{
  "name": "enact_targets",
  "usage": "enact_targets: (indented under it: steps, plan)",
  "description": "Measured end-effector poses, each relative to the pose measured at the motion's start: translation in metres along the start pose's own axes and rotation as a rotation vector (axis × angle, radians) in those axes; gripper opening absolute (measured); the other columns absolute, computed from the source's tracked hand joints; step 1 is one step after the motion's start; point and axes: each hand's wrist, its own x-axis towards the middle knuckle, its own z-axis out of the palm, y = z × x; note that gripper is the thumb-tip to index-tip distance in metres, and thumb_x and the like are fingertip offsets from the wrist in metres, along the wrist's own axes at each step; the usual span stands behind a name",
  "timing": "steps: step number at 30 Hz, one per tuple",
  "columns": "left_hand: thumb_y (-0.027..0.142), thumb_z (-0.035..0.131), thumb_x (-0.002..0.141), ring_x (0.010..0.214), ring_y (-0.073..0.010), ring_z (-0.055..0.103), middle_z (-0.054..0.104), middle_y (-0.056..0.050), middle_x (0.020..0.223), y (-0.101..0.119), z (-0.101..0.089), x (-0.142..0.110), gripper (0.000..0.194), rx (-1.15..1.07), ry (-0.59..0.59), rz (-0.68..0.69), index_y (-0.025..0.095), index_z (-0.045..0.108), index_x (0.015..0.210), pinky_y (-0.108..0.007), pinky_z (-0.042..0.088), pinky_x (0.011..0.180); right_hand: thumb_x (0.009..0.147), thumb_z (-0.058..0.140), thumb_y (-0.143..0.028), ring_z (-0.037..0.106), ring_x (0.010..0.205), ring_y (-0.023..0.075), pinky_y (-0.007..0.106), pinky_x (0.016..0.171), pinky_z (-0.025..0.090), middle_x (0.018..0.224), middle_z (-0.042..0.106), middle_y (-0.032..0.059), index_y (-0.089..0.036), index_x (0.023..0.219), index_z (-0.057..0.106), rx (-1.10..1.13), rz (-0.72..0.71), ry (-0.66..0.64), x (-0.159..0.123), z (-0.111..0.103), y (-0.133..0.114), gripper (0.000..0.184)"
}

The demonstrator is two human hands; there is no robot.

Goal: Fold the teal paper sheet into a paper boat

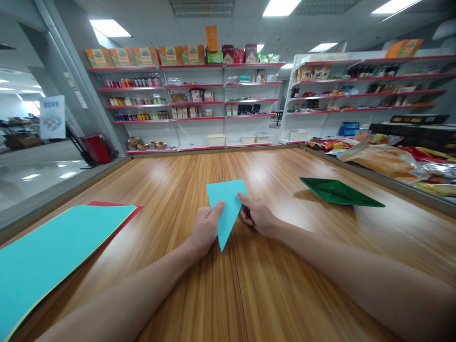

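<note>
A piece of light blue paper [228, 204], folded to a shape that narrows to a point at the bottom, is held up over the middle of the wooden table [171, 185]. My left hand [206, 228] grips its left edge, thumb on the front face. On the upper right edge my right hand [258, 213] pinches it, the thumb lying near the top corner. The fingers behind the paper are partly hidden. To the right, apart from my hands, rests a dark green folded paper boat [338, 191].
A stack of coloured sheets [67, 247], light blue on top with red showing beneath, lies at the left. Packaged snacks [384, 159] and dark boxes [409, 135] stand beyond the table's right edge. Stocked shelves [194, 85] line the back. A red object [98, 148] stands at far left.
</note>
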Motion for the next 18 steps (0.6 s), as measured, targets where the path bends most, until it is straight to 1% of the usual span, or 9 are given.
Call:
enact_targets:
  steps: [2,4,6,8,10,12,13,15,18]
  plan:
    - [0.051,0.065,0.074,0.031,-0.0067,0.037,0.042,0.004,0.037,-0.002,0.003,-0.001,0.051,0.008,0.092,0.063,0.018,0.039,0.046,-0.018,0.026,0.030,0.085,0.041,-0.065,0.033,0.030,0.0065,0.022,0.033,0.018,0.036,0.042,-0.0032,-0.018,0.045,0.045,-0.028,0.004,-0.017,-0.007,0.020,-0.001,0.062]
    - [0.053,0.063,0.076,0.029,-0.0071,0.035,0.039,0.004,0.035,-0.002,0.004,-0.002,0.053,0.017,0.174,0.100,0.019,0.037,0.044,-0.019,0.024,0.029,0.081,0.042,-0.071,0.034,0.029,0.0067,0.022,0.031,0.020,0.035,0.043,-0.0022,-0.017,0.044,0.048,-0.068,0.025,-0.103,-0.015,0.039,-0.001,0.066]
    - [0.054,0.063,0.076,0.028,-0.0065,0.032,0.034,0.006,0.035,0.000,0.004,-0.003,0.054,0.021,0.238,0.125,0.020,0.033,0.045,-0.019,0.022,0.028,0.079,0.044,-0.072,0.035,0.028,0.0064,0.021,0.032,0.022,0.034,0.043,-0.0017,-0.016,0.043,0.050,-0.104,0.041,-0.184,-0.021,0.049,-0.004,0.068]
    - [0.054,0.064,0.075,0.029,-0.0061,0.030,0.033,0.007,0.037,0.002,0.004,-0.003,0.054,0.025,0.271,0.137,0.021,0.033,0.046,-0.018,0.021,0.028,0.081,0.041,-0.072,0.037,0.029,0.0060,0.020,0.032,0.024,0.035,0.044,-0.0016,-0.015,0.044,0.052,-0.141,0.054,-0.264,-0.025,0.052,-0.007,0.069]
    - [0.055,0.064,0.074,0.031,-0.0060,0.030,0.032,0.007,0.038,0.004,0.005,-0.004,0.054,0.025,0.293,0.142,0.021,0.032,0.047,-0.018,0.021,0.029,0.084,0.037,-0.070,0.038,0.030,0.0059,0.019,0.032,0.025,0.037,0.046,-0.0018,-0.014,0.049,0.055,-0.183,0.084,-0.365,-0.027,0.050,-0.012,0.068]
    - [0.055,0.065,0.074,0.032,-0.0054,0.028,0.030,0.007,0.039,0.005,0.006,-0.004,0.055,0.023,0.314,0.150,0.021,0.029,0.048,-0.018,0.020,0.030,0.087,0.036,-0.066,0.037,0.029,0.0058,0.019,0.031,0.025,0.038,0.047,-0.0024,-0.013,0.054,0.058,-0.224,0.130,-0.451,-0.028,0.048,-0.017,0.066]
    - [0.056,0.065,0.073,0.033,-0.0053,0.027,0.029,0.008,0.039,0.005,0.006,-0.004,0.055,0.019,0.320,0.153,0.022,0.028,0.050,-0.018,0.019,0.030,0.088,0.037,-0.064,0.035,0.028,0.0056,0.018,0.030,0.024,0.037,0.047,-0.0028,-0.013,0.055,0.058,-0.245,0.137,-0.471,-0.028,0.047,-0.019,0.064]
    - [0.058,0.062,0.075,0.034,-0.0053,0.026,0.028,0.008,0.040,0.003,0.005,-0.002,0.055,0.008,0.315,0.154,0.022,0.027,0.051,-0.018,0.019,0.031,0.090,0.037,-0.058,0.032,0.027,0.0054,0.019,0.030,0.023,0.034,0.042,-0.0037,-0.015,0.050,0.053,-0.288,0.110,-0.452,-0.029,0.047,-0.019,0.061]
    - [0.059,0.057,0.079,0.034,-0.0055,0.030,0.032,0.008,0.041,-0.001,0.003,0.003,0.053,-0.007,0.266,0.145,0.021,0.031,0.053,-0.017,0.022,0.032,0.093,0.031,-0.046,0.032,0.027,0.0061,0.020,0.030,0.023,0.031,0.037,-0.0031,-0.019,0.041,0.040,-0.495,-0.036,-0.310,-0.026,0.044,-0.012,0.059]
